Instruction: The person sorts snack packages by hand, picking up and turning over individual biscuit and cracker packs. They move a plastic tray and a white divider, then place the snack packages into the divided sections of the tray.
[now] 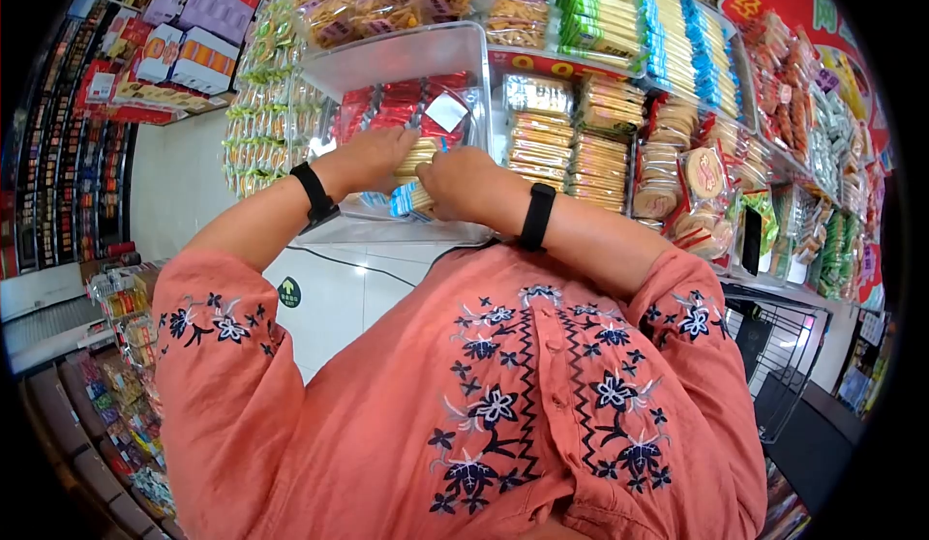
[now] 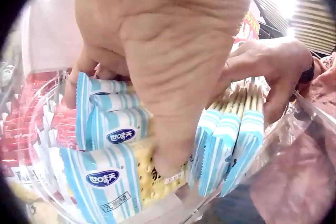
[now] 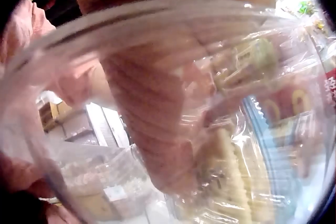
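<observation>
Hands both inside the clear bin (image 1: 387, 56), at its front edge. At the bin's front left, the left hand (image 2: 168, 50) grips a bundle of blue-and-white cracker packets (image 2: 113, 129): fingers (image 2: 71, 90) curl round the bundle's far side and the thumb presses on the near side. At the front right, the right hand (image 2: 268, 66) has its fingers curled over a row of the same packets standing on edge (print legible only in the left wrist view). Red packets (image 1: 402, 105) lie at the back of the bin, behind both hands. The right wrist view looks through the bin's plastic, so fingers are too blurred to read there. Stacked biscuit packs (image 1: 571, 158) sit just right of the bin.
</observation>
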`<state>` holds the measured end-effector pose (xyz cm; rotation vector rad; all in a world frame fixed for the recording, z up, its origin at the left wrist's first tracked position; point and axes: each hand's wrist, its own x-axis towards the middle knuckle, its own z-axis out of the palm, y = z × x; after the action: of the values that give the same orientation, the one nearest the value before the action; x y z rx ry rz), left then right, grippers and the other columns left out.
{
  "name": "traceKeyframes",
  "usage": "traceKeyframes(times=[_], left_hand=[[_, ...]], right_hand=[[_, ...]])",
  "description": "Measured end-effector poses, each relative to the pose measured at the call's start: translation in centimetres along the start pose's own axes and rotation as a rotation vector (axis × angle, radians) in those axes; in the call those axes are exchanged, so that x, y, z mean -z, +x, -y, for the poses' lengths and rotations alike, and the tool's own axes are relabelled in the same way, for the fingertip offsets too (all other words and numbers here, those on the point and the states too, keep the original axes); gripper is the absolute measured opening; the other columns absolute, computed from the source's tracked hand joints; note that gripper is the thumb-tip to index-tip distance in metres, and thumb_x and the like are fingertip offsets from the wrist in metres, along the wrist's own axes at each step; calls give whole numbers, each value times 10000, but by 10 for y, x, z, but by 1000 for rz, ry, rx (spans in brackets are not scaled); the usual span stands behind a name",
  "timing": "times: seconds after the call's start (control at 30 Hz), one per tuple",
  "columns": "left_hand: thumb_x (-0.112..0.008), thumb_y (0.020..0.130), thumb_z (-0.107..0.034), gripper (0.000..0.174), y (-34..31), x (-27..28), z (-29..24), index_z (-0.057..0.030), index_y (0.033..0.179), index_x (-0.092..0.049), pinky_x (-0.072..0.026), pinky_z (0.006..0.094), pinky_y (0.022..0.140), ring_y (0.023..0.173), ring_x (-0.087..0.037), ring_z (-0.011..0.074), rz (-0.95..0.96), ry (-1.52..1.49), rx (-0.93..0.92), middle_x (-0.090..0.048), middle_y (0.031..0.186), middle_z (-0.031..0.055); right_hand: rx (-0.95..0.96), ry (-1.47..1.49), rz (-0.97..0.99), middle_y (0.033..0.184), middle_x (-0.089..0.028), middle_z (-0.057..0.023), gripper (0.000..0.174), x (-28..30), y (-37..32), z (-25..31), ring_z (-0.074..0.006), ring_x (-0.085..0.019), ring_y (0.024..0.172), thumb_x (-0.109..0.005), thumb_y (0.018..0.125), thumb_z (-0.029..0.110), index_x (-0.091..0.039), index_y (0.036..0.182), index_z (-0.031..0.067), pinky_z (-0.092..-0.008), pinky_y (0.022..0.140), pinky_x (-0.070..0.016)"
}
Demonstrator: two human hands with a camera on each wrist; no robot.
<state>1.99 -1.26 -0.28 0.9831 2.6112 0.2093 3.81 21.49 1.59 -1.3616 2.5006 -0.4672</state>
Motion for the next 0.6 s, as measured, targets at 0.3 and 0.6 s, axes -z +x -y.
traceKeyframes(times=[0.3,0.6], left_hand=[[-839,751,-383,798,10,14,22,-34,1338,-426,-549,496,807,978,-639,411,-306,216,105,-600,1085,211],[-769,846,-419,837,10,16,23,11,1455,-390,-504,466,993,1202,-582,445,-80,-64,194,-559,1326,282]], right_hand=[[48,-114,-303,883,-677,-191,208,-16,15,-11,-353,-701,791,-684,777,113,-609,939,6,-438,679,-565],[-36,-226,-172,963,-718,-132,219,-23,22,-19,-301,-724,870,-658,840,121,-691,1042,42,-443,693,-572]])
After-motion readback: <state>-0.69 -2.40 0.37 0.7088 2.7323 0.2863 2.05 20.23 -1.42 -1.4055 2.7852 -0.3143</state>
